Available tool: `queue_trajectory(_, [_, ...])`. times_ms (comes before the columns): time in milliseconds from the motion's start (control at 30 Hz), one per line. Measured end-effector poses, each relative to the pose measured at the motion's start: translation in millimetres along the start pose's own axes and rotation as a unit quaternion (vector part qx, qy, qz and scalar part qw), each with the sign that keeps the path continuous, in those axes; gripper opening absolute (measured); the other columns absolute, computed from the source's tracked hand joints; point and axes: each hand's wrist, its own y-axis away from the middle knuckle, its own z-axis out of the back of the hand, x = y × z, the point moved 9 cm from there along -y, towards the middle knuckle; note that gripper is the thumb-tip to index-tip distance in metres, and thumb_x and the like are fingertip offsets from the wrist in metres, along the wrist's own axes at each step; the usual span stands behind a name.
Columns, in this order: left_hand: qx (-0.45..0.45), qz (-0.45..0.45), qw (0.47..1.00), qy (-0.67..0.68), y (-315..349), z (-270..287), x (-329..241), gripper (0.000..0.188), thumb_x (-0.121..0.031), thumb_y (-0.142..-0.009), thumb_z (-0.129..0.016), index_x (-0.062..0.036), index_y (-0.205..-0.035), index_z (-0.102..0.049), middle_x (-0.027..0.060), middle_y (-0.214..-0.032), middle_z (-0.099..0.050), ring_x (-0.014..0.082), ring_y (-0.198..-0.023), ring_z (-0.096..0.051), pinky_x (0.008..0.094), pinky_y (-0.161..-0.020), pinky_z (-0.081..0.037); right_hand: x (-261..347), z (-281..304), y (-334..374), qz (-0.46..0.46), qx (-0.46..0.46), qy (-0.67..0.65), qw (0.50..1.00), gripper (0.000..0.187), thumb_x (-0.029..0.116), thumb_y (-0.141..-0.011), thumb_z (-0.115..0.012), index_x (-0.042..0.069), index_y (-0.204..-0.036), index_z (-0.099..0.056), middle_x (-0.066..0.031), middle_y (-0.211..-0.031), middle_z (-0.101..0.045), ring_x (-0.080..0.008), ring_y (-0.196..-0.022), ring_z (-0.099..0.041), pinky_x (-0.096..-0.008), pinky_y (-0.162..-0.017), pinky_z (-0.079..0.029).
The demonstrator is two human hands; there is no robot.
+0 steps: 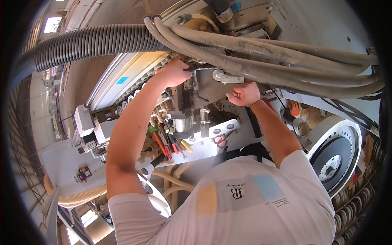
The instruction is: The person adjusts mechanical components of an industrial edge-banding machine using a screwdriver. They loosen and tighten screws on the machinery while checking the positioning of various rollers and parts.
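Head view: left hand [174, 74], right hand [245, 94]; grips unclear.

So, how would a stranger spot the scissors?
Start at the white shirt and look up to the white plate with dark ovals. The scissors lie near its lower edge. Red and ring-handled, they stand apart from the tools bunched to their left.
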Motion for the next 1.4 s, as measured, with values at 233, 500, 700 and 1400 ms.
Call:
queue_trajectory(233, [0.104, 0.1, 0.927, 0.346, 8.1, -19.8, 19.4, 0.024, -0.022, -0.095, -0.071, -0.0033, -0.109, -0.073, 0.0019, -0.069, -0.056, 0.0089, -0.051, -0.044, 0.0255, -0.045, -0.032, 22.8, 15.7, -9.2, 0.055, -0.016, 0.008, 0.998, 0.042, 0.03, -0.073, -0.083, 0.015, -0.053, -0.048, -0.002, -0.051, -0.053, -0.0289, -0.046, -0.053, -0.0377, -0.044, -0.041])
queue_trajectory(500, [0.089, 0.109, 0.833, 0.535, 11.8, -73.8, 26.7, 0.04, -0.02, -0.1, -0.068, -0.004, -0.137, -0.063, 0.0006, -0.069, -0.056, 0.0043, -0.047, -0.04, 0.0233, -0.04, -0.023, 15.2, 9.9, -5.0, 0.048, -0.014, -0.001, 0.999, 0.043, 0.03, -0.073, -0.083, 0.015, -0.054, -0.047, -0.003, -0.052, -0.052, -0.0295, -0.046, -0.052, -0.0382, -0.044, -0.04])
queue_trajectory(700, [-0.021, 0.086, 0.792, 0.604, 37.5, -84.5, 34.5, 0.038, -0.017, -0.103, -0.066, -0.003, -0.138, -0.062, 0.001, -0.071, -0.057, 0.0041, -0.047, -0.038, 0.0224, -0.041, -0.024, 0.7, 0.8, -3.2, 0.038, 0.003, 0.037, 0.999, 0.046, 0.042, -0.078, -0.079, 0.016, -0.054, -0.05, -0.0009, -0.052, -0.055, -0.0308, -0.048, -0.054, -0.0381, -0.045, -0.041])
queue_trajectory(1400, [-0.032, -0.073, 0.404, 0.911, 233.5, -267.6, -67.1, 0.05, -0.037, -0.101, -0.068, -0.0002, -0.134, -0.059, 0.0028, -0.071, -0.051, 0.0118, -0.052, -0.042, 0.0265, -0.046, -0.031, 74.3, 15.2, 18.7, -0.238, 0.158, -0.496, 0.82, 0.038, 0.036, -0.102, -0.068, 0.0, -0.113, -0.073, -0.009, -0.099, -0.076, -0.0106, -0.081, -0.066, -0.0272, -0.075, -0.053])
